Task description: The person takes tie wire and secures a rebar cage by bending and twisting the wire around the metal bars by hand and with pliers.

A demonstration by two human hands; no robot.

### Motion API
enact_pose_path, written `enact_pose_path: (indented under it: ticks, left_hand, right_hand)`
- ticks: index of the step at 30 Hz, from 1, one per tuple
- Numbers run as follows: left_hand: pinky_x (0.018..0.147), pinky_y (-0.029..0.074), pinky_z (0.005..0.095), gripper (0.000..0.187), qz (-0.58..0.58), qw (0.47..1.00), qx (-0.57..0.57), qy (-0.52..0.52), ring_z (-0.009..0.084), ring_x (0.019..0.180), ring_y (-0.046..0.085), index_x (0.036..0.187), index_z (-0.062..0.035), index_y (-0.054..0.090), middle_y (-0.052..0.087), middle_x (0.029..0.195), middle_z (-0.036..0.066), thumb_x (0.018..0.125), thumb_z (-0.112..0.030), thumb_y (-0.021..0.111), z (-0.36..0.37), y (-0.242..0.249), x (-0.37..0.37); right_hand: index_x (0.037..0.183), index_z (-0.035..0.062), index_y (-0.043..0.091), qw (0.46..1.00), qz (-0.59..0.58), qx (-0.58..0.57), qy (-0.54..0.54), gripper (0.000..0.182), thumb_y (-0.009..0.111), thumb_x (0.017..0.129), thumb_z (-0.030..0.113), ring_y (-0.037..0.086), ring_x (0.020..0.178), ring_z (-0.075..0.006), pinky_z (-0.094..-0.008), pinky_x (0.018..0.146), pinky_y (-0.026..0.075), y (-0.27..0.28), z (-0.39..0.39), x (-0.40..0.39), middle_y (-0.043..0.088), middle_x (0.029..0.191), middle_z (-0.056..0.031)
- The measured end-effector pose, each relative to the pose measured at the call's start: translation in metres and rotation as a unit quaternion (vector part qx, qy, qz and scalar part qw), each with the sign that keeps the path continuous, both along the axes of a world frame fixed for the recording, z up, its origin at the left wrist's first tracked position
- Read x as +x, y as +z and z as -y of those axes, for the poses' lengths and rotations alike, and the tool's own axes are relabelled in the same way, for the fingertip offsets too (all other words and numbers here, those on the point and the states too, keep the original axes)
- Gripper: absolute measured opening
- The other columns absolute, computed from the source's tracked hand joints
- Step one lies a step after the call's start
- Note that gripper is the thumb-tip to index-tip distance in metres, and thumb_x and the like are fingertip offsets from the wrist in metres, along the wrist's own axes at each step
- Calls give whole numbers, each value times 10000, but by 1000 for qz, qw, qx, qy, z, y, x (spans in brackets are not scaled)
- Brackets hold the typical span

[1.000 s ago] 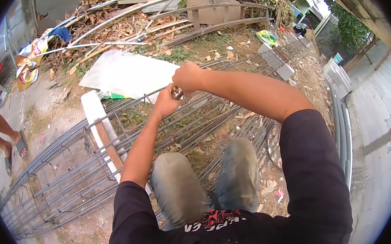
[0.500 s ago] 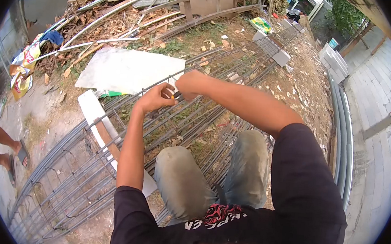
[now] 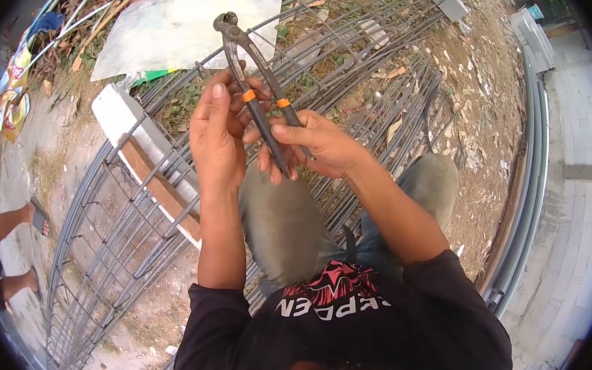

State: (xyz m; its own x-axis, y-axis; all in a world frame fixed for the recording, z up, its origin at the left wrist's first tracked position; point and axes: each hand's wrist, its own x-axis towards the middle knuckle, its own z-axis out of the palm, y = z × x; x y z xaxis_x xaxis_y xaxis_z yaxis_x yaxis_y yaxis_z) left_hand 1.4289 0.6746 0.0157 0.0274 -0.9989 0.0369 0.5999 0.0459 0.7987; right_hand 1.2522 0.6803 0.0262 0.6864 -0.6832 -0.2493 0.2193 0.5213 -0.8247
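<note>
In front of my knees, a pair of pincers [image 3: 252, 92] is held up, its metal head pointing away and its black handles with orange bands spread apart. My right hand [image 3: 319, 142] grips the handles near their lower ends, thumb over one of them. My left hand [image 3: 217, 130] is just left of the tool, thumb raised and fingers loosely curled behind the left handle. Beneath both hands run long steel reinforcing bars [image 3: 317, 89], tied into a cage [image 3: 116, 223] with stirrups at the lower left.
A white block with a wooden strip [image 3: 160, 185] props the bars. Behind them lies a pale sheet [image 3: 183, 33]. Another person's sandalled foot [image 3: 39, 217] is at far left. Grey pipes [image 3: 535, 197] run along the block wall [image 3: 584, 235] at right.
Both hands have come back from the bars toward my body, and the pincers are now raised into plain view with handles spread. My head view has tilted down.
</note>
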Motion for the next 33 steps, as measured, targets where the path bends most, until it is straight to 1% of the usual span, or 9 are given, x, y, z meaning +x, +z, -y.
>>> enact_pose_path:
  ticks: [3,12,16,19,23,25,27,30,33]
  left_hand:
    - [834,600,365,519,-126,990,63,5,257,1006,697,1368,26,552,677,1177,175,1105,-417,488,16,-3,-18]
    - [679,546,265,402,215,968,79,100,143,831,660,1063,-9,665,703,966,93,1094,-391,544,8,-5,-59]
    - [716,521,291,359,252,960,90,82,143,788,628,992,-21,635,693,930,84,1106,-344,527,13,-5,-75]
    - [709,501,301,384,362,929,-54,60,134,735,585,876,-47,558,635,809,67,1115,-342,502,12,-24,-53]
    - [480,343,221,469,342,921,52,179,60,516,390,750,-114,402,435,623,-9,1142,-371,423,24,41,-84]
    - [444,210,222,455,515,828,49,216,21,498,276,751,-126,449,379,614,-61,1134,-371,463,46,52,-94]
    - [463,186,232,443,624,755,67,192,10,521,263,749,-128,473,362,619,-81,1125,-361,499,64,82,-111]
    - [498,168,231,438,593,782,-10,194,2,555,258,735,-143,471,344,636,-102,1124,-340,508,88,124,-136]
    - [503,167,227,413,660,717,-7,222,-3,563,251,760,-128,537,342,650,-107,1116,-338,534,96,163,-137]
  right_hand:
    - [1308,16,672,998,34,8,60,464,633,1025,381,739,726,-208,-297,648,536,-16,7,-21,765,953,-131]
    - [1285,3,660,995,15,-32,91,394,614,1039,307,765,819,-248,-327,734,569,-17,46,-73,767,1039,-179]
    - [1442,-53,534,977,148,75,137,528,591,1057,303,769,891,-292,-385,836,593,-46,54,-95,741,1093,-247]
    - [1451,-58,516,933,225,184,211,536,585,1064,308,767,929,-312,-419,857,618,-42,59,-135,727,1132,-270]
    - [1477,-41,500,955,205,82,198,546,593,1067,308,750,889,-244,-373,768,631,-38,87,-181,736,1044,-172]
    - [1494,-32,490,979,131,-59,144,553,598,1066,303,733,843,-197,-348,758,618,-37,111,-207,730,975,-106]
    - [1524,23,487,975,146,-41,160,530,620,1052,225,701,809,-159,-341,752,595,-44,136,-231,716,972,-79]
    - [1550,24,445,947,227,28,226,570,631,1037,187,722,962,-215,-372,853,599,-43,150,-242,724,1092,-129]
    - [1587,27,377,925,223,71,300,637,640,1024,166,716,1075,-262,-401,939,585,-34,140,-248,719,1169,-169]
